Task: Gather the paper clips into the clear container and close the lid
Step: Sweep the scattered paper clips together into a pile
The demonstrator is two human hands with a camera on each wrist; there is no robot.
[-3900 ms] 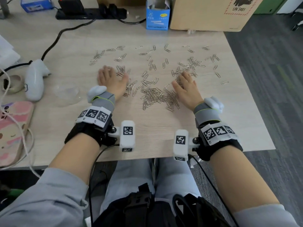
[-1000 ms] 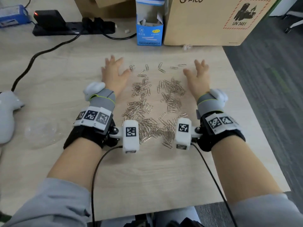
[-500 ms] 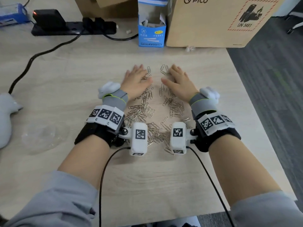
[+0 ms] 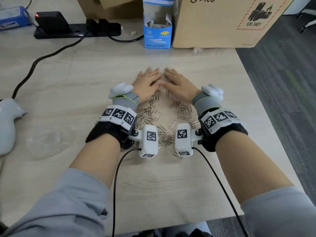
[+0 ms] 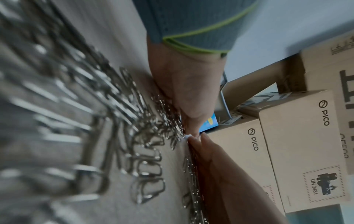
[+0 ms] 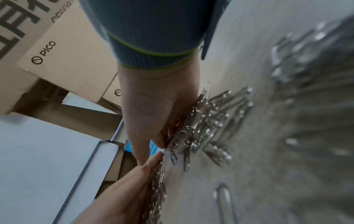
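Observation:
Several silver paper clips [image 4: 153, 115] lie in a loose heap on the wooden table, between my two forearms. My left hand [image 4: 147, 82] and right hand [image 4: 179, 86] lie open on the table at the far side of the heap, fingers straight, fingertips meeting in a wedge. In the left wrist view my left hand [image 5: 184, 91] presses against the clips [image 5: 134, 121]. The right wrist view shows my right hand [image 6: 153, 106] against the clips [image 6: 210, 118]. Some clips are hidden under both palms. The clear container [image 4: 49, 141] sits far left, untouched.
A large cardboard box [image 4: 222, 23] and a small blue box [image 4: 158, 35] stand at the back. A power strip [image 4: 77, 31] with a black cable [image 4: 42, 57] lies back left. A white device [image 4: 8, 124] rests at the left edge. The table's right edge [image 4: 256, 103] is close.
Both hands have swept inward from wide apart until their fingertips meet. The scattered clips have been pushed together into one heap between the wrists.

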